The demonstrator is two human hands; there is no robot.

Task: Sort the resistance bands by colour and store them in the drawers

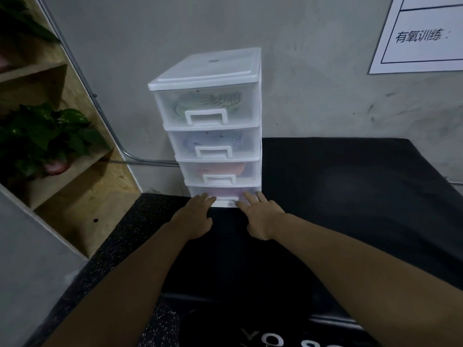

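Observation:
A white plastic drawer tower (pixel 208 68) stands on the floor against the grey wall. Through its clear fronts I see green bands (pixel 208 102) in the top drawer, pale blue bands (pixel 213 140) in the second, orange bands (pixel 223 169) in the third and purple bands (pixel 225 191) in the bottom drawer (pixel 225 197). All the drawers sit flush. My left hand (pixel 195 216) and my right hand (pixel 260 214) press with straight fingers on the bottom drawer's front, one on each side of its handle.
A black mat (pixel 350 196) covers the floor to the right of the tower and under my arms. A wooden shelf (pixel 75 176) with a potted green plant (pixel 47 139) stands at the left. A printed sheet (pixel 421 33) hangs on the wall at the upper right.

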